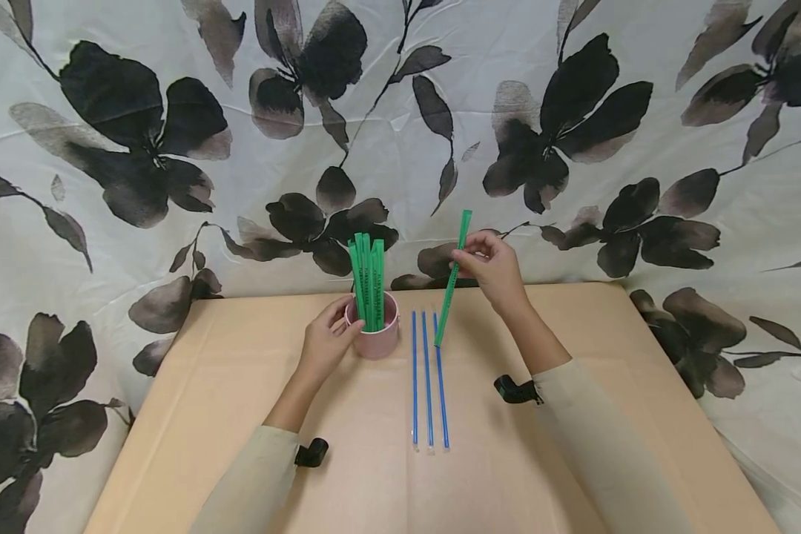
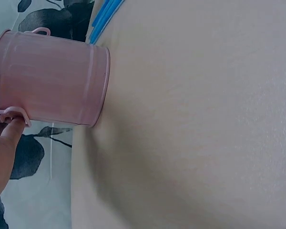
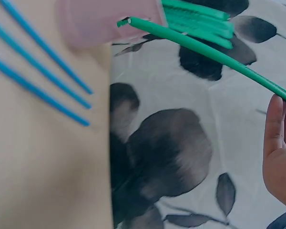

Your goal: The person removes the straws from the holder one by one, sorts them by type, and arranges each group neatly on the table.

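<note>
While the left hand (image 1: 328, 337) grips the pink cup (image 1: 378, 345) at its side, thumb in front and fingers bent by its handle (image 2: 14, 111), the right hand (image 1: 495, 271) pinches one green stick (image 1: 451, 285) between thumb and fingertips, nearly closed on it. That stick slants in the air right of the cup; from the head its lower end overlaps the far end of a blue stick, though the right wrist view suggests the two are apart.

More green sticks (image 1: 367, 289) stand bunched in the cup, at the table's far edge. Just right of it, three blue sticks (image 1: 427, 378) lie side by side on the table (image 1: 347, 460); beyond hangs a floral cloth (image 1: 434, 170).

The step in hand seems to be handling a single green stick while steadying the cup. The next move probably calls for a light pinch, controlled lower end and undisturbed blue sticks.
</note>
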Tool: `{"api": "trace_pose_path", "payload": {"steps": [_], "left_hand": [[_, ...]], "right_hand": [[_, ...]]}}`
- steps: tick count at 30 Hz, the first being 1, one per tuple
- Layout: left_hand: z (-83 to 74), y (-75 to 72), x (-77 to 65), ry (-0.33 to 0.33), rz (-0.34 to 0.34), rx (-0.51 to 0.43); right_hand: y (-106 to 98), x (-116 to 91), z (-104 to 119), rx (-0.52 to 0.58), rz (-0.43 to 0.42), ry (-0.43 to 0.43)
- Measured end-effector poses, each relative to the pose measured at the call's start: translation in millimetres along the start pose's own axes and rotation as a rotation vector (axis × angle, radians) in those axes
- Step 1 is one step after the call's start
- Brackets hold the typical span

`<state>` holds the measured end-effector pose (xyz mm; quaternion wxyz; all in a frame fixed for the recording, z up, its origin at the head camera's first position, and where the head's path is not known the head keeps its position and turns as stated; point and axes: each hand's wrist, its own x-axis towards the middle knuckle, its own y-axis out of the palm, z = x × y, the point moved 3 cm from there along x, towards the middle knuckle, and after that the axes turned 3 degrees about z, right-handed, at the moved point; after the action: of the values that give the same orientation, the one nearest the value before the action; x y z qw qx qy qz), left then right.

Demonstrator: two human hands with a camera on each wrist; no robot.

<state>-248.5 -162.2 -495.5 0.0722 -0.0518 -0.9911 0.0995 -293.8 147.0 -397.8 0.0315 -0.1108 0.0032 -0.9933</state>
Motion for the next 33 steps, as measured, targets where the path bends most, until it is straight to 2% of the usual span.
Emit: {"api": "trace_pose_path", "payload": {"steps": [7,11,14,19,25,33], "left_hand": [[1.9,-2.6,-4.5,0.01,0.002,-0.011],[-13.2,-4.1,-10.0,-0.024,0.015,-0.008],[-16.2,-4.7,-10.1,-0.048,0.024,-0.007],[3.0,-4.6,-5.6,-0.03,0.015,-0.02],[2.4,-4.6,-5.5,0.003,0.013,-0.005],[-0.7,-5.0,-4.8,0.017,0.013,-0.001]], "right_hand": [[-10,-16,-35,-0.083,-0.005,0.113],[-11,-25,-51,-0.14,0.012,0.153],[-13,-30,-63,-0.218,0.023,0.194],[-14,-39,-88,-0.333,0.044,0.268],[-10,-52,-111,-0.357,0.08,0.35],[-4,-65,-129,-0.381,0.112,0.421]]}}
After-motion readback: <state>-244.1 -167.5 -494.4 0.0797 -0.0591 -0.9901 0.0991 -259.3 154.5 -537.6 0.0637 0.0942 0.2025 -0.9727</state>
